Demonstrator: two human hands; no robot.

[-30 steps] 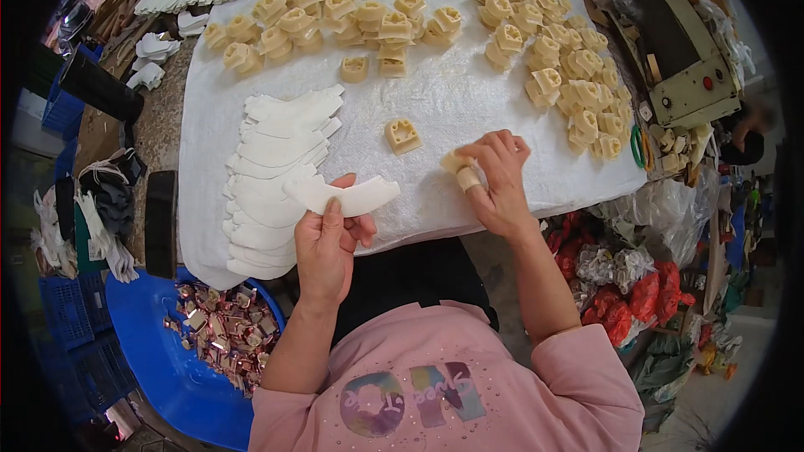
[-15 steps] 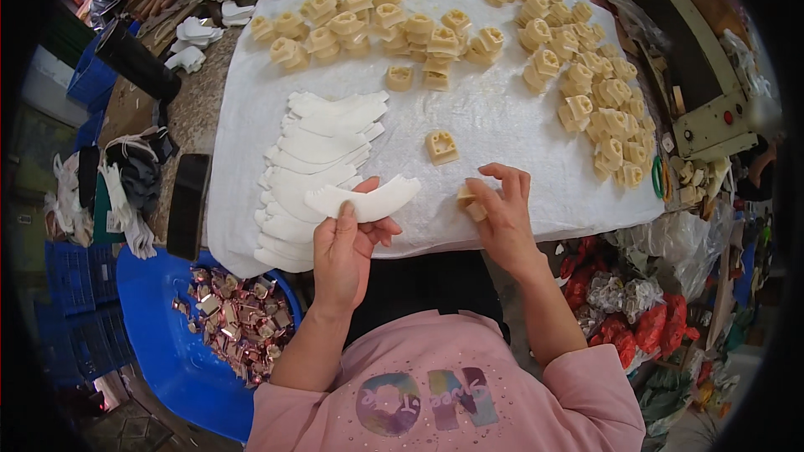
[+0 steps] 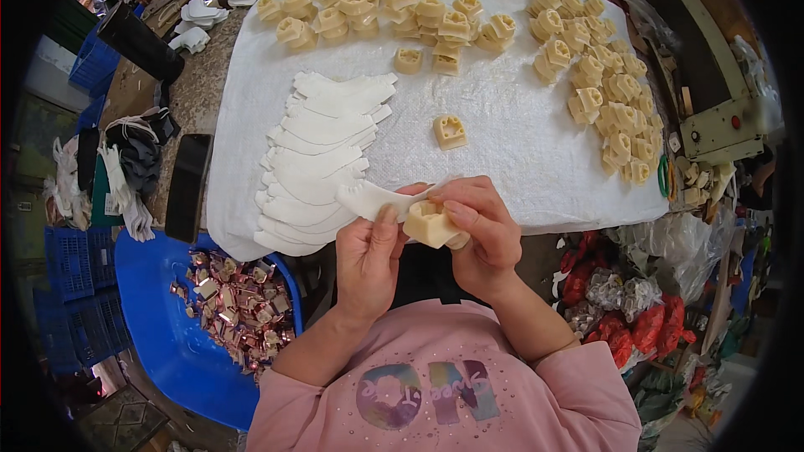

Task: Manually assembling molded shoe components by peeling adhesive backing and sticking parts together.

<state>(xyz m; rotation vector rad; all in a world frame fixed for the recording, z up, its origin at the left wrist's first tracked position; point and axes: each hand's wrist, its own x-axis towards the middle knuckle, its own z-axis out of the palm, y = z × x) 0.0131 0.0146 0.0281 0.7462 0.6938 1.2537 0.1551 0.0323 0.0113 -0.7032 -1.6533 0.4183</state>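
Note:
Close in front of my body, above the table's near edge, both hands are together. My left hand pinches one end of a curved white strip. My right hand grips a cream hollow plastic-looking block, tilted so its opening shows. The strip's far end runs behind the block to my right fingers; how the two touch there is hidden. Left of my hands lies an overlapping stack of similar white strips. Another cream block sits alone just beyond my hands.
A white woven sheet covers the table. Cream blocks are heaped at the back and right. A black phone lies at the left edge. Below it stands a blue tub with shiny pinkish metallic pieces. Red plastic bags lie lower right.
My right hand has brought the cream block left from the table, up against the white strip. My left hand has shifted slightly right with the strip, and the hands now meet.

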